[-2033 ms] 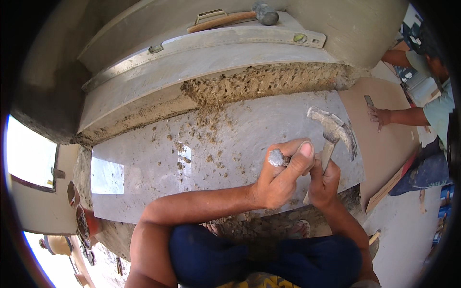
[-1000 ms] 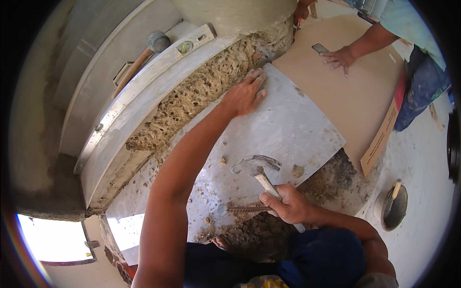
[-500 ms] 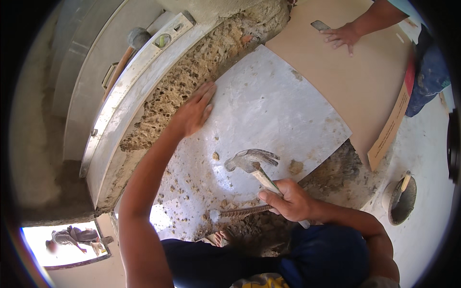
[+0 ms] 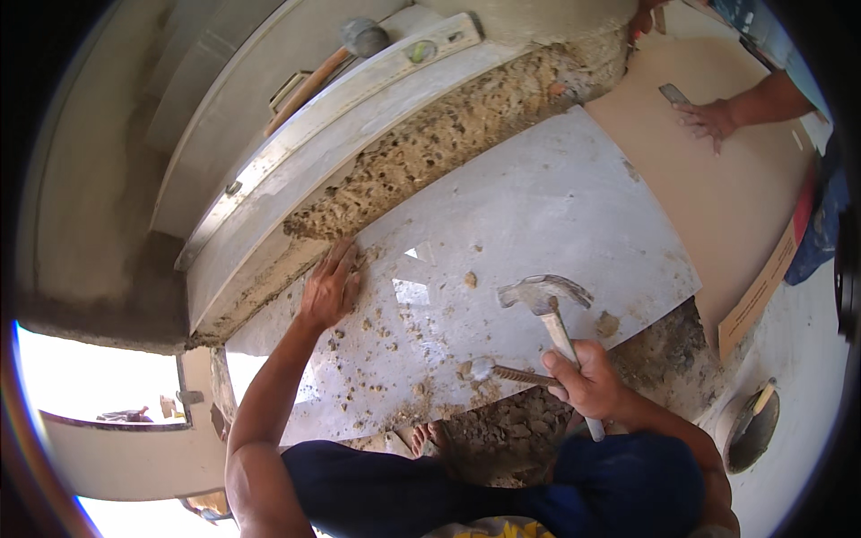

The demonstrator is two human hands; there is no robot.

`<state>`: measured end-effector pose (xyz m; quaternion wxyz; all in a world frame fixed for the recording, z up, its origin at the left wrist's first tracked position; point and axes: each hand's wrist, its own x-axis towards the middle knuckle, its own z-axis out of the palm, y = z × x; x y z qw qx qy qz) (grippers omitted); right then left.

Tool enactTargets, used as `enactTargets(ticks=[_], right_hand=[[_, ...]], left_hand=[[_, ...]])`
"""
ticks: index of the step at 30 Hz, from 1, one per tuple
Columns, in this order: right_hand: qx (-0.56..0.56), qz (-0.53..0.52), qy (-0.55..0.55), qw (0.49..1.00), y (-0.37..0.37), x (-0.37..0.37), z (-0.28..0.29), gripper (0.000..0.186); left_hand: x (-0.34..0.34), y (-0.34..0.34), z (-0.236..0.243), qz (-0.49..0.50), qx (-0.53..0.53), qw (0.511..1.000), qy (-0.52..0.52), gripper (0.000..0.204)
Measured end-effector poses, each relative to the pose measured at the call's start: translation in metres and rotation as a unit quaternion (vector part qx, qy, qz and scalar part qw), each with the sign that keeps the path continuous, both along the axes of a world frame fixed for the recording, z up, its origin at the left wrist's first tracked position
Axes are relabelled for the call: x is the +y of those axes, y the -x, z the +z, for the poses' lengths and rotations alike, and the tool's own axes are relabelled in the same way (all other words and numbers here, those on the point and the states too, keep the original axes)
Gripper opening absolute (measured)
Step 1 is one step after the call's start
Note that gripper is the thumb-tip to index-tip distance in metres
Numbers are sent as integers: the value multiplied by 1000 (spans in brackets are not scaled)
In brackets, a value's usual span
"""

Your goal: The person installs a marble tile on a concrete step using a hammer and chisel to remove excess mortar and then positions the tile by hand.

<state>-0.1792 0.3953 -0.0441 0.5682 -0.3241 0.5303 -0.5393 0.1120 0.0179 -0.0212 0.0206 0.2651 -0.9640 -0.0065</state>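
Note:
My right hand (image 4: 587, 381) is closed around the handle of a claw hammer (image 4: 547, 296), whose head is over the pale slab (image 4: 538, 206). A ribbed steel bar (image 4: 525, 376) with a whitish end runs up to the same hand; whether the fingers also grip it is hidden. My left hand (image 4: 330, 285) lies with fingers extended on the slab's far edge, against the foot of the step. Beside it, a strip of rough, pitted mortar (image 4: 430, 152) follows that edge. Crumbs of mortar are scattered over the slab.
On the step rest a spirit level (image 4: 341, 112) and a mallet (image 4: 363, 38). At right, another person's hand (image 4: 713, 118) presses a cardboard sheet (image 4: 708, 206) beside a flat blade. A bucket (image 4: 749, 430) with a wooden-handled tool stands lower right. Broken rubble (image 4: 516, 430) lies near my legs.
My left hand has slid along the slab's edge toward the near left. The hammer and right hand have shifted slightly, and the steel bar shows more clearly. The view has turned.

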Motion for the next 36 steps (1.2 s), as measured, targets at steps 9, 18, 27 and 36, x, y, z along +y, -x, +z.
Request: enactTargets(ticks=[9,18,27,36], right_hand=[[-8,-33,-40,999,-14,1,0,38],[23,-7,-70,997,-20,-10,12,35],[1,-5,-82,997,-25,-7,14,34],[19,10,-71,997,-24,-5,11,31]], left_hand=[[4,-32,-30,294,122,944,89,51],[23,20,-39,260,230,933,-92,56],[-18,5,-10,-100,64,984,-135,62],[-22,24,-16,-83,100,970,-207,68]])
